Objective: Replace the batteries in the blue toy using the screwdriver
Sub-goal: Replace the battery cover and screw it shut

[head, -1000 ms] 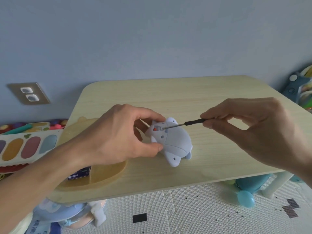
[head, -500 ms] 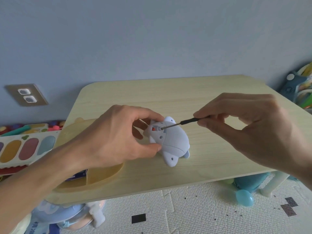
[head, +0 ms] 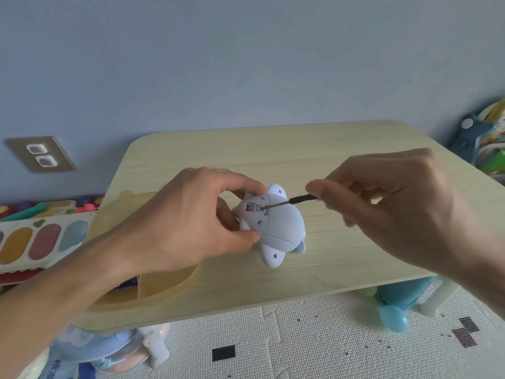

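The pale blue toy (head: pixel 281 228) lies belly-up on the wooden table (head: pixel 328 149), its flippers sticking out. My left hand (head: pixel 188 222) grips its left end between thumb and fingers. My right hand (head: pixel 393 203) pinches the thin black screwdriver (head: pixel 297 200). The metal tip sits in a screw hole beside a small red part on the toy's underside. A blue battery pack (head: pixel 124 285) shows partly under my left wrist, inside the yellow tray (head: pixel 164 283).
The yellow tray sits at the table's left front. A colourful toy board (head: pixel 41 242) lies left of the table, more toys (head: pixel 489 138) at the far right. Under the table's front edge are a blue-white toy (head: pixel 109 348) and a teal toy (head: pixel 396 310).
My right hand and the screwdriver have shifted slightly left while the tip stays in the toy's screw hole. The left hand keeps its grip on the toy.
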